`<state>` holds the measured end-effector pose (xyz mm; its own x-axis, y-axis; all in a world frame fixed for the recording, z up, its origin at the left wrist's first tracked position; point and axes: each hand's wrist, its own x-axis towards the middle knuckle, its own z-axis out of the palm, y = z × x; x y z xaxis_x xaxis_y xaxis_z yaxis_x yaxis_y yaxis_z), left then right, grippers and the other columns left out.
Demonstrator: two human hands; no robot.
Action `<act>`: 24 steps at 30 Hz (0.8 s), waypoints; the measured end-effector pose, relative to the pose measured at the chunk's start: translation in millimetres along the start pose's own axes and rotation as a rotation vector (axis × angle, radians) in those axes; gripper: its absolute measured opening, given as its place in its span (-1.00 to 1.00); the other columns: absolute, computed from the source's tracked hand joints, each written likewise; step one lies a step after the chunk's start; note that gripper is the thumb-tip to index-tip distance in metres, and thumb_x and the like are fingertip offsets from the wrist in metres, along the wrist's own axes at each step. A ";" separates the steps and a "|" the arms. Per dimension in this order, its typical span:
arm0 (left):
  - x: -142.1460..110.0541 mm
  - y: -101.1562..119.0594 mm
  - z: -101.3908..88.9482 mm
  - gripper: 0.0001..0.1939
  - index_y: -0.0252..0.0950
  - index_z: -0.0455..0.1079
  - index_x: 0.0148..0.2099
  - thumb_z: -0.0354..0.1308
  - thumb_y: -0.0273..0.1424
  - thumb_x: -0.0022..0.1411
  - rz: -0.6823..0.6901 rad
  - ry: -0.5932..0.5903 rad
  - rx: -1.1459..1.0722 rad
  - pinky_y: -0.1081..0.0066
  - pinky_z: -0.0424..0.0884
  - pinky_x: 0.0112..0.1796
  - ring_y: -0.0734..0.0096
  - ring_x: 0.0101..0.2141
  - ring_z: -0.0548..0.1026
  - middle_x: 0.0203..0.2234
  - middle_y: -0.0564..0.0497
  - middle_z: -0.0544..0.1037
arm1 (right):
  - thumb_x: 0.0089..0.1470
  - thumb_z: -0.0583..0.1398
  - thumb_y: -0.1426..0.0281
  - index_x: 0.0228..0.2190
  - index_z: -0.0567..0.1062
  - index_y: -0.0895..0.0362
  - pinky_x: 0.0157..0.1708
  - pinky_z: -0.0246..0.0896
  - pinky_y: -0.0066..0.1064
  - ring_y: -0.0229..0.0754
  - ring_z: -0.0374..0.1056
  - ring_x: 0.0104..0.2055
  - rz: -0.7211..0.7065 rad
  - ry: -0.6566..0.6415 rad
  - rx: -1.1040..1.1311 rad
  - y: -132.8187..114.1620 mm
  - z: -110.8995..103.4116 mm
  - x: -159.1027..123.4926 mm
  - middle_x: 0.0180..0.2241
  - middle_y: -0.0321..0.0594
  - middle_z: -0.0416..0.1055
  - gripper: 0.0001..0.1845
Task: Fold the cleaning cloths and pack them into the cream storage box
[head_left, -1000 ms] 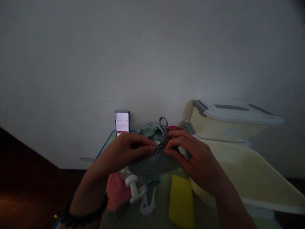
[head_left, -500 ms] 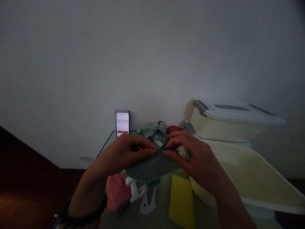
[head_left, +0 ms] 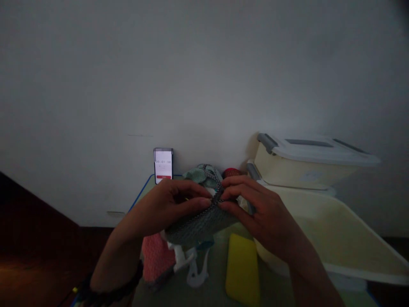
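Head view: the left hand [head_left: 159, 209] and right hand [head_left: 263, 209] pinch the checked edge of the grey fabric [head_left: 196, 228] left of the pale tub [head_left: 335, 230], apparently bearing its weight, while the phone [head_left: 163, 166] stands upright farther left, screen outward, presumably for reading.

A fuzzy, rough-textured pink cloth [head_left: 157, 257] lies at seven o'clock, beside smooth white plastic [head_left: 181, 258]. Coarsely woven grey-green cloth [head_left: 194, 224] carries a black-and-white braided trim [head_left: 213, 172] at six. A smooth, matt yellow block [head_left: 243, 270] sits at five; at four, smooth cream plastic forms a bin [head_left: 335, 230]. The wall [head_left: 204, 85] looks matt.
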<state>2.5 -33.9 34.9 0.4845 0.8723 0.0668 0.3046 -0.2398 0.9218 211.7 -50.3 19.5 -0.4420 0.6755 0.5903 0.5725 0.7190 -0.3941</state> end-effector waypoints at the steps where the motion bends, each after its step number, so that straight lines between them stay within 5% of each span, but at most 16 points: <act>1: 0.3 0.7 0.5 -0.85 -0.29 0.53 -0.28 0.18 -0.36 0.14 -0.003 -0.004 -0.003 0.55 0.39 -0.40 0.47 -0.41 0.51 -0.44 0.05 0.61 | 0.12 0.17 0.41 -0.35 0.41 0.10 -0.05 0.31 -0.30 -0.14 0.33 0.03 -0.007 -0.006 0.000 -0.5 -0.1 0.3 -0.15 -0.16 0.44 -0.97; 11: -0.3 0.8 -1.2 -0.82 -0.28 0.50 -0.31 0.08 -0.36 0.22 0.059 -0.065 0.136 0.60 0.32 -0.47 0.54 -0.46 0.42 -0.50 0.10 0.53 | 0.12 0.17 0.44 -0.35 0.42 0.11 -0.06 0.28 -0.36 -0.20 0.36 0.00 0.000 -0.090 0.013 -2.9 -0.1 -0.3 -0.11 -0.16 0.46 -0.98; 16: 1.1 -0.9 -0.3 -0.82 -0.27 0.49 -0.30 0.07 -0.35 0.24 0.081 -0.085 0.175 0.61 0.30 -0.48 0.54 -0.46 0.41 -0.51 0.12 0.50 | 0.12 0.16 0.41 -0.34 0.43 0.10 -0.32 0.30 -0.45 -0.28 0.42 -0.33 0.079 -0.139 0.018 -4.2 -1.0 0.7 -0.35 -0.31 0.50 -0.96; 20: -0.7 -3.7 -4.0 -0.77 -0.27 0.46 -0.26 0.01 -0.29 0.28 0.063 -0.113 0.151 0.59 0.31 -0.47 0.53 -0.46 0.41 -0.49 0.10 0.49 | 0.12 0.16 0.43 -0.35 0.42 0.11 -0.35 0.27 -0.48 -0.30 0.40 -0.37 0.098 -0.134 0.029 -3.7 -3.6 0.5 -0.39 -0.33 0.47 -0.97; 24: -7.8 -6.7 -14.5 -0.73 -0.25 0.39 -0.15 0.24 -0.28 0.10 0.048 -0.221 0.163 0.53 0.39 -0.38 0.46 -0.37 0.47 -0.36 0.07 0.52 | 0.12 0.15 0.43 -0.35 0.43 0.10 -0.39 0.28 -0.46 -0.27 0.41 -0.37 0.143 -0.091 0.024 -0.6 -9.7 -0.6 -0.39 -0.30 0.48 -0.96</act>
<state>-15.2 -32.9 33.8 0.6635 0.7482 0.0073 0.3961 -0.3595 0.8449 218.3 -52.8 26.2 -0.4186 0.7822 0.4615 0.6176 0.6177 -0.4868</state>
